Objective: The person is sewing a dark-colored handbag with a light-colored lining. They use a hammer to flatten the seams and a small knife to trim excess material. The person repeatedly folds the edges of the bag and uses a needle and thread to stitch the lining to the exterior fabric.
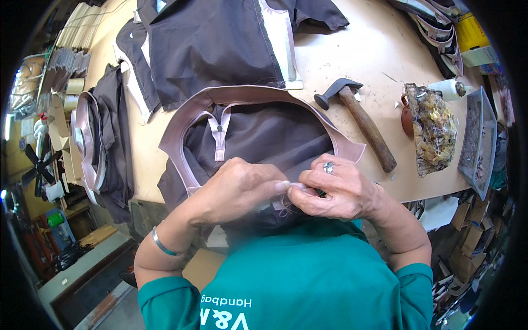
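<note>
A dark fabric bag piece (269, 135) with a pinkish band (179, 129) around its opening lies in front of me at the table's near edge. Inside the opening a light strip with a small metal snap (219, 137) shows against the dark lining. My left hand (236, 190) and my right hand (344, 190), the right with a ring, meet over the near side of the band. Both are closed in a pinch, fingertips nearly touching. Fine thread (284, 210) loops out just below the fingertips. The near rim is mostly hidden behind my hands.
A hammer (368, 129) with a wooden handle lies right of the bag. Beyond it are a glue-crusted block (434, 132), a small white bottle (448, 88) and a grey mesh basket (477, 143). More dark pieces (214, 49) lie at the back and left (113, 137).
</note>
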`<act>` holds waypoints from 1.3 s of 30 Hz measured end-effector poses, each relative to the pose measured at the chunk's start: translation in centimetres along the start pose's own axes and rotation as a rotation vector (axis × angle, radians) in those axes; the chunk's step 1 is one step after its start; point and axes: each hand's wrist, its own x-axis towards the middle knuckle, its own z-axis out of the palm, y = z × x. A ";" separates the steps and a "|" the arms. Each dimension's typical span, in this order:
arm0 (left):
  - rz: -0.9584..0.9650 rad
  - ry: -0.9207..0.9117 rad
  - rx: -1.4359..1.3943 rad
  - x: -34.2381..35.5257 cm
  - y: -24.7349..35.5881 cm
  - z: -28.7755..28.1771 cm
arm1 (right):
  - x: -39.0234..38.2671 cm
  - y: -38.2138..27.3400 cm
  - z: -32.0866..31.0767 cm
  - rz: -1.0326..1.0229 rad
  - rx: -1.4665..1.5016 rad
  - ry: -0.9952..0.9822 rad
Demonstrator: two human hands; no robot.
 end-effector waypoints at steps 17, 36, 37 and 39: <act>-0.153 0.042 -0.107 -0.6 0.7 0.1 | -0.1 0.2 -0.5 -0.095 -0.196 0.024; -0.013 -0.091 0.002 -0.5 0.7 -0.3 | 0.6 0.9 -1.7 0.609 0.656 -0.357; 0.000 -0.087 0.009 -0.5 0.6 -0.3 | 0.8 0.8 -1.7 0.624 0.659 -0.381; -0.014 -0.095 -0.052 -0.4 0.8 -0.2 | 1.0 0.7 -1.8 0.633 0.662 -0.398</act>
